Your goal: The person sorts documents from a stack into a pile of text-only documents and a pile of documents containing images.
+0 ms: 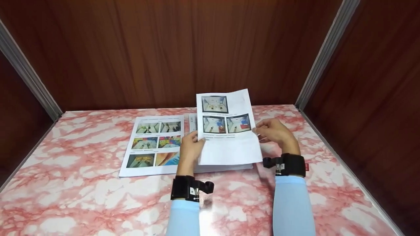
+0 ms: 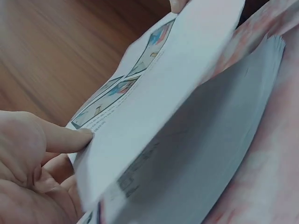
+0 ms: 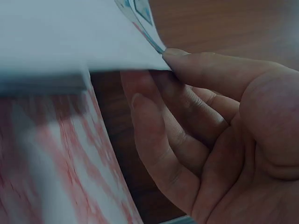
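Note:
A printed sheet of paper with three small photos on its upper half is held up, tilted toward the head camera. The left hand pinches its left edge, the thumb lying on the printed face in the left wrist view. At the right edge, the right hand pinches the sheet between thumb and fingers; the right wrist view shows its lower fingers loosely bent below the paper. Under the raised sheet lies a stack of papers, mostly hidden by it in the head view.
Left of the held sheet, another pile of printed pages with several colour photos lies on the red-and-white marbled table. Brown wood-grain panels stand at the back and both sides, with metal corner posts.

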Motion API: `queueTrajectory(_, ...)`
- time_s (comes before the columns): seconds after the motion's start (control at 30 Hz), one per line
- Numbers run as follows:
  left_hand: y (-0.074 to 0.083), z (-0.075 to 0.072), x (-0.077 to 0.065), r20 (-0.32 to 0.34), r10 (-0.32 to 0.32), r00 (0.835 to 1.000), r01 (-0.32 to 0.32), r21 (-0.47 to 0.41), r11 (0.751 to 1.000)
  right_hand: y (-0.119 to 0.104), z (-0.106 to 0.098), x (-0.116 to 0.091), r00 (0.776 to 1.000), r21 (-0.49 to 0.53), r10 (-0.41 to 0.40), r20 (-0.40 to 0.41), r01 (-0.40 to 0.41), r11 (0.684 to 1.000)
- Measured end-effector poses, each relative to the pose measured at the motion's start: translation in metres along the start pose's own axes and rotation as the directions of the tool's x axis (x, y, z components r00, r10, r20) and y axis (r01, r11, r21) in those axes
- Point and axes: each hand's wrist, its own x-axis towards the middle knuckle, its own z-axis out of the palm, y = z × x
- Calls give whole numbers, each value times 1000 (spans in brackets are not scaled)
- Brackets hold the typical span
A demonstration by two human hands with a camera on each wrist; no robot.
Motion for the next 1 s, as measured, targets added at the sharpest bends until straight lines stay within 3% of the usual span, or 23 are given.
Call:
queueTrajectory(0.23, -5, -26, 4, -144, 137, 980, -108, 195, 975, -12, 23, 11, 996, 0, -54, 68, 54, 999)
queueTrajectory(0.43, -5, -38, 6, -149, 90, 985, -51, 249, 967, -17, 36, 16, 996, -48, -49, 70, 52, 997)
queueTrajectory(0.6, 9, -54, 9, -117, 57, 991, -22, 286, 958, -21, 48, 15, 998, 26, -41, 38, 40, 999)
queueTrajectory(0.73, 18, -85, 14, -98, 26, 995, 9, 339, 941, -33, 70, 17, 999, 89, -47, 12, 46, 995)
queueTrajectory(0.83, 23, -113, 16, -99, 38, 994, 2, 381, 925, -47, 92, 21, 997, 106, -73, -15, 74, 992)
queueTrajectory(1.0, 20, -156, 13, -120, 43, 992, 13, 428, 904, -72, 134, 27, 990, 109, -141, -27, 143, 984)
